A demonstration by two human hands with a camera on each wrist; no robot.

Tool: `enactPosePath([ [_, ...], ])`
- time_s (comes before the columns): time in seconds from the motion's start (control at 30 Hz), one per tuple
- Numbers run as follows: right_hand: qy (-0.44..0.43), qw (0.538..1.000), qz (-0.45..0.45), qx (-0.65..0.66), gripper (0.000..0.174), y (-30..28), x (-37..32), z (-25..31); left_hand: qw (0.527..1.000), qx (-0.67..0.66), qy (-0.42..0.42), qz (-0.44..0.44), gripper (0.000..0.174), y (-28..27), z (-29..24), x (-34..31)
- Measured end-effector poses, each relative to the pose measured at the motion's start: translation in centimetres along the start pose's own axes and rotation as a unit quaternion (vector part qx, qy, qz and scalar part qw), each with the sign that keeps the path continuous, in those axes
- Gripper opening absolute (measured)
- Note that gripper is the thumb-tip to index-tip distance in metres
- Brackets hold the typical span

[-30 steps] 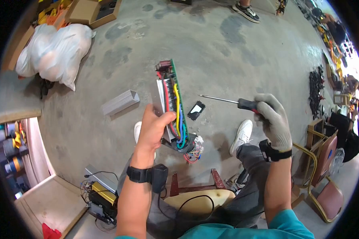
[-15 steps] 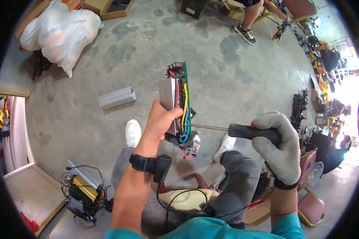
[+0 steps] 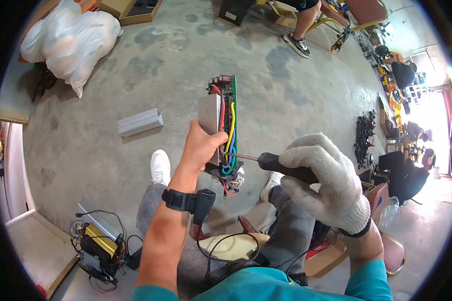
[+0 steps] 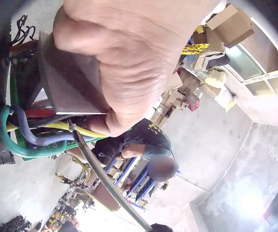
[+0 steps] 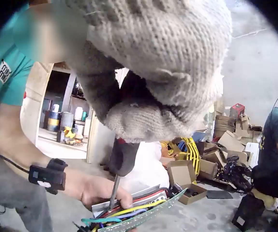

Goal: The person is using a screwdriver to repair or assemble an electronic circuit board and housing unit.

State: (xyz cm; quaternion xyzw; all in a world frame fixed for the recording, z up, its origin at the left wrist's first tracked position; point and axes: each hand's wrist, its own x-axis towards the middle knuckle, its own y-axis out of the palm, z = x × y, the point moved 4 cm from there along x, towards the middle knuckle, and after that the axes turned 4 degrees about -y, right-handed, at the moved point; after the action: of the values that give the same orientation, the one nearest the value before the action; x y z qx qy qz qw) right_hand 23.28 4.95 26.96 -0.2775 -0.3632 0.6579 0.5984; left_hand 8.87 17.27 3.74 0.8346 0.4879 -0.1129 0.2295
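My bare left hand [image 3: 201,145] grips a long circuit board assembly [image 3: 235,105] upright above the floor, its thumb over the near side. A flat grey metal plate [image 3: 209,113] runs along the assembly, and red, yellow, blue and green wires [image 3: 231,123] bend round its lower end. My right hand [image 3: 331,180], in a knitted glove, holds a screwdriver [image 3: 271,161] by its dark handle. The shaft [image 4: 100,171] reaches in among the wires in the left wrist view, its tip close to the left thumb and the plate edge. In the right wrist view the glove [image 5: 153,63] covers most of the handle.
A ribbed aluminium housing [image 3: 139,123] lies on the concrete floor ahead. Another wired unit with a gold casing [image 3: 101,238] sits at lower left. A stuffed white plastic bag [image 3: 70,45] stands at upper left. Another person's leg [image 3: 306,22] is at the top.
The right hand has moved the screwdriver left, from beside the assembly to among its wires. The assembly has turned slightly, and a small black part on the floor is now out of sight.
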Motion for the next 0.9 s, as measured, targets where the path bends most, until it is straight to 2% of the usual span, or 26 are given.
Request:
enactPosePath([
  [0.07,-0.033,0.999,0.022,-0.016,0.037,0.2,0.2,0.2,0.999,-0.025,0.005,-0.027,0.019,-0.1,0.1,-0.1],
  [0.1,-0.029,0.999,0.021,-0.016,0.037,0.3,0.2,0.2,0.999,-0.024,0.003,-0.024,0.019,-0.1,0.0,-0.2],
  [0.17,-0.074,0.996,0.031,-0.039,0.036,0.6,0.4,0.6,0.999,-0.03,-0.009,-0.015,0.022,0.0,-0.3,-0.4],
  [0.33,-0.08,0.993,0.061,-0.055,0.039,1.0,0.9,1.1,1.0,-0.021,0.001,-0.023,0.022,-0.4,1.5,0.5],
  [0.43,-0.1,0.985,0.095,-0.102,0.041,1.5,0.8,1.5,0.999,0.008,0.008,-0.039,0.032,-0.4,1.3,0.3],
  [0.5,-0.109,0.975,0.142,-0.134,0.042,2.0,0.5,2.1,1.0,0.008,-0.019,0.023,0.033,0.0,0.6,0.0],
  [0.53,-0.106,0.968,0.17,-0.15,0.042,2.3,0.4,2.4,1.0,0.008,-0.019,0.024,0.033,-0.1,0.7,0.1],
  [0.63,-0.115,0.96,0.19,-0.174,0.041,2.2,0.7,2.9,0.998,0.023,-0.023,0.045,0.035,0.0,0.8,0.3],
  [0.7,-0.116,0.958,0.189,-0.179,0.04,2.1,0.7,3.0,1.0,-0.002,-0.023,-0.016,0.04,-0.1,0.6,-0.3],
  [0.73,-0.12,0.957,0.189,-0.185,0.04,2.0,0.7,3.0,1.0,-0.002,-0.023,-0.016,0.04,-0.1,0.2,-0.4],
  [0.8,-0.118,0.96,0.186,-0.175,0.04,1.9,0.6,2.7,0.999,0.0,-0.045,0.023,0.043,0.0,-0.4,-0.6],
  [0.9,-0.119,0.965,0.177,-0.154,0.041,1.5,0.4,2.0,0.998,-0.012,-0.046,0.036,0.044,-0.1,-0.7,-0.7],
])
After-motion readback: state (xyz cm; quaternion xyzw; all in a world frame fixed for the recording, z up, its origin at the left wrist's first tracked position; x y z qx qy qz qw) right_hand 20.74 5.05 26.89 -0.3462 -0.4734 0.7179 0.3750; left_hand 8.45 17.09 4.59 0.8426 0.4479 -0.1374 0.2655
